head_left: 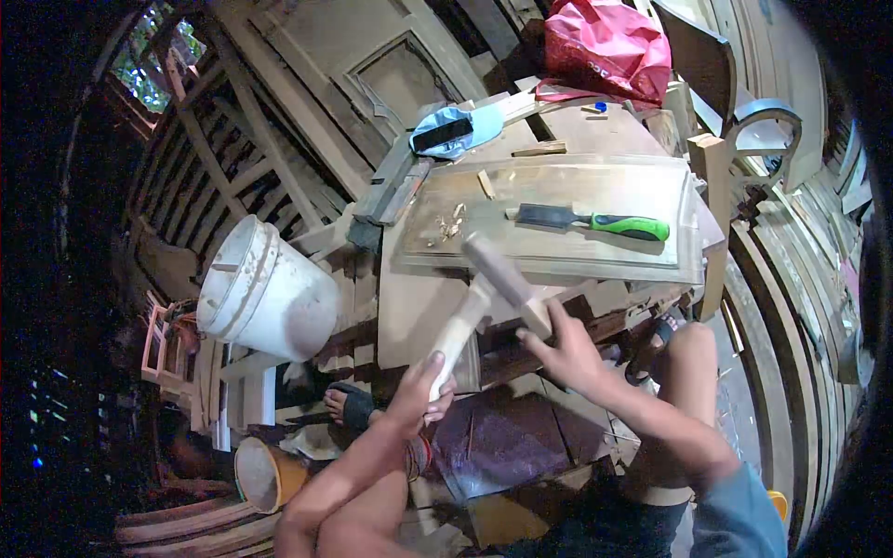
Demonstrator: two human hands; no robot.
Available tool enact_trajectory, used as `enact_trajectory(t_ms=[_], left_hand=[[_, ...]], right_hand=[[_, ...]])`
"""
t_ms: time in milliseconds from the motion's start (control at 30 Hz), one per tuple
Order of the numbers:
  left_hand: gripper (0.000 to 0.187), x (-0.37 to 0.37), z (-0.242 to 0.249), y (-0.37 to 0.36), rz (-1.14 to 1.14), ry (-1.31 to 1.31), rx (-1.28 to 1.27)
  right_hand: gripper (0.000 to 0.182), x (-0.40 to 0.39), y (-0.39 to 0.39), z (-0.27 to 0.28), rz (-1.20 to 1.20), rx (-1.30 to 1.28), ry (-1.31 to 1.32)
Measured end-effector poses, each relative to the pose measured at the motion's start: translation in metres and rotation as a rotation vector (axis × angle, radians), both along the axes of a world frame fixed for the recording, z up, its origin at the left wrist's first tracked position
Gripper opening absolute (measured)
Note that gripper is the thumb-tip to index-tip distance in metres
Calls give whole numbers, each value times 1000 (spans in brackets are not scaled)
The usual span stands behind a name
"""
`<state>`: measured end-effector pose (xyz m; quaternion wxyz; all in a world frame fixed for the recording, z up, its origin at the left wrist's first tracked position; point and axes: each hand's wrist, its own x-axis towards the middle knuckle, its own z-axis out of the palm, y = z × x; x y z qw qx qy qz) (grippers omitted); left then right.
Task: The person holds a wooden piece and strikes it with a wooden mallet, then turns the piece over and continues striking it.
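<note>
My left hand (423,391) is closed around the pale wooden handle of a mallet (460,325), held above the front edge of the work surface. The mallet's head is slanted, greyish along most of its length, with a lighter wood end, and slightly blurred. My right hand (569,353) pinches that lighter end between thumb and fingers. Beyond the mallet lies a wooden panel (595,181) with a raised border. On it rest a wide chisel (591,221) with a green and black handle, a small heap of wood shavings (451,225) and a short wood stick (486,184).
A white bucket (270,288) stands at the left, and a yellowish bucket (268,474) is lower down. Behind the panel are a light blue cap-like item (456,130) and a red bag (606,51). Stacked timber and wooden frames line both sides.
</note>
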<state>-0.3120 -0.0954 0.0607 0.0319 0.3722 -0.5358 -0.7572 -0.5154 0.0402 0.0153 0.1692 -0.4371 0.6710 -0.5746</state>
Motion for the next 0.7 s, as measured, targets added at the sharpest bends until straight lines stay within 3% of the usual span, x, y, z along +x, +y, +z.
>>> enact_trajectory(t_ms=[167,300,433,533,600,700], left_hand=[[21,-4,5,5,83,-55,-31],[17,3,-4,-1,48,-107,-69],[14,5,-8,-3,26,-122,34],[13,3,-5,-2,87,-73,127],[13,3,-1,0,101,-51,169],[13,-1,1,4,89,-45,206]], right_hand=[[39,17,4,3,206,280,123],[34,28,9,6,326,172,253],[33,35,5,-9,338,275,416],[32,30,-1,-11,219,400,394],[32,20,-4,-6,79,332,400],[34,30,1,-11,113,375,349]])
